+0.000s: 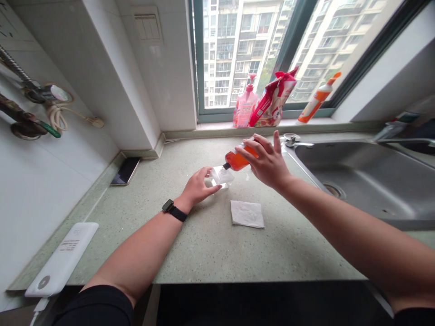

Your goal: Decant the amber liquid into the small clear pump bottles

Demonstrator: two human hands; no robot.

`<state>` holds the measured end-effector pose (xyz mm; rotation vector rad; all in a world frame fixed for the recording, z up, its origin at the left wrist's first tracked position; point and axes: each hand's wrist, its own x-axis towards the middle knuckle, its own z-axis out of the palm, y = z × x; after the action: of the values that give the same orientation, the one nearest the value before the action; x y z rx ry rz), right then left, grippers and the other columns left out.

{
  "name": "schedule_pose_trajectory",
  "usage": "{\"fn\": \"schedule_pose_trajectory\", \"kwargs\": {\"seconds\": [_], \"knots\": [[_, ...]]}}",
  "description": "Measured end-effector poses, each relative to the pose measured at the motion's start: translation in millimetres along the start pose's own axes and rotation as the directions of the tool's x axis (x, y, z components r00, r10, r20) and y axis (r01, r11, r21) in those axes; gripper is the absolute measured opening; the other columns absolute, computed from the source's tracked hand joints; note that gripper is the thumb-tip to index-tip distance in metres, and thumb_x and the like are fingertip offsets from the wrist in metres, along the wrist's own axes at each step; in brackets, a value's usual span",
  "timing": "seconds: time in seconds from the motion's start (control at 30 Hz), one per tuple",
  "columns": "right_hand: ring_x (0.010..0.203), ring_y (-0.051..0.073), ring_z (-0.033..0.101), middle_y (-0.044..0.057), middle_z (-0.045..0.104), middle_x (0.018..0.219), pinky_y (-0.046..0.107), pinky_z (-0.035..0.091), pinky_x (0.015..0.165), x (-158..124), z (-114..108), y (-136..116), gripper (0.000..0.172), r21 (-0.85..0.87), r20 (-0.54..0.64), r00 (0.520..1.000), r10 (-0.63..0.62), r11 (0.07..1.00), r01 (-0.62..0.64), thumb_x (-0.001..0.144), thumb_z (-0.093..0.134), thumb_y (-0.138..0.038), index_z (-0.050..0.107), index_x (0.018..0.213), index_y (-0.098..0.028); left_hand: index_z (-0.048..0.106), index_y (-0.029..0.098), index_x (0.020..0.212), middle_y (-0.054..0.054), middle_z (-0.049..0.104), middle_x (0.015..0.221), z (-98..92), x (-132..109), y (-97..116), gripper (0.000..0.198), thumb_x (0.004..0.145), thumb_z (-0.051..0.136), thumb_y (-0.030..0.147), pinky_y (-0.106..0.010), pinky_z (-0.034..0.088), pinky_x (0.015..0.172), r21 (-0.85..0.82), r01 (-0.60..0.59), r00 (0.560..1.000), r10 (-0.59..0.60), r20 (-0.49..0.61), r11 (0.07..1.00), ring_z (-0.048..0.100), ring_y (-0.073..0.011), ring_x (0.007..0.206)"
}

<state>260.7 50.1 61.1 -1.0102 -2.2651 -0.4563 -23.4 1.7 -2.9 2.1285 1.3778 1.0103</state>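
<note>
My left hand (198,187), with a watch on its wrist, is closed around a small clear container (220,177) low over the counter. In my right hand (268,163) is a bottle of orange-red liquid (237,159), tipped down to the left. Its dark neck points into the mouth of the clear container; whether liquid is flowing cannot be made out. One finger of the right hand sticks up, while the others wrap the bottle. Nearer to me, a folded white tissue (247,214) lies flat on the counter.
A steel sink (367,176) is set into the counter on the right. Along the windowsill stand a pink pump bottle (244,104), a red-and-white bag (274,102) and an orange-and-white bottle (316,103). A phone (125,171) and a white power bank (63,258) lie at left.
</note>
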Motion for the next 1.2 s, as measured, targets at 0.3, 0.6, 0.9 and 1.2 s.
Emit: {"fn": "schedule_pose_trajectory", "kwargs": {"seconds": [0.3,0.6,0.9,1.2], "knots": [[0.151,0.038,0.047,0.003,0.065,0.15,0.082,0.011,0.131,-21,21,-8,0.071,0.001,-0.063,0.987,0.149,0.989,-0.15,0.092,0.059,-0.01,0.054,0.154,-0.045,0.058,0.021,0.139,-0.012,0.072,0.131,-0.2,1,0,0.065,0.086,0.085,0.049,-0.049,0.061,0.101,0.003,0.003,1.0,-0.003,0.001,1.0,0.073,-0.031,0.116],[0.139,0.042,0.058,0.01,0.066,0.146,0.079,0.032,0.124,-28,34,3,0.067,0.174,-0.086,0.954,0.287,0.947,-0.269,0.088,0.07,-0.023,0.056,0.152,-0.036,0.058,0.02,0.137,-0.013,0.072,0.132,0.4,2,0,0.065,0.085,0.087,0.046,-0.05,0.059,0.106,-0.014,0.015,1.0,-0.015,-0.008,1.0,0.073,-0.0304,0.117],[0.132,0.038,0.066,0.012,0.071,0.144,0.06,0.051,0.115,-28,39,21,0.078,0.481,-0.036,0.837,0.545,0.744,-0.464,0.077,0.081,-0.046,0.058,0.149,-0.026,0.058,0.021,0.137,-0.013,0.072,0.132,2.5,2,-5,0.066,0.084,0.086,0.048,-0.051,0.06,0.105,-0.022,0.015,1.0,-0.015,-0.012,1.0,0.074,-0.0306,0.117],[0.128,0.039,0.068,0.014,0.074,0.135,0.063,0.049,0.113,-22,66,16,0.068,0.445,0.051,0.82,0.57,0.722,-0.53,0.079,0.082,-0.051,0.06,0.138,-0.027,0.056,0.02,0.141,-0.014,0.073,0.13,1.1,3,-3,0.07,0.084,0.085,0.049,-0.05,0.059,0.107,0.002,0.03,1.0,-0.03,0.008,1.0,0.074,-0.031,0.119]]}}
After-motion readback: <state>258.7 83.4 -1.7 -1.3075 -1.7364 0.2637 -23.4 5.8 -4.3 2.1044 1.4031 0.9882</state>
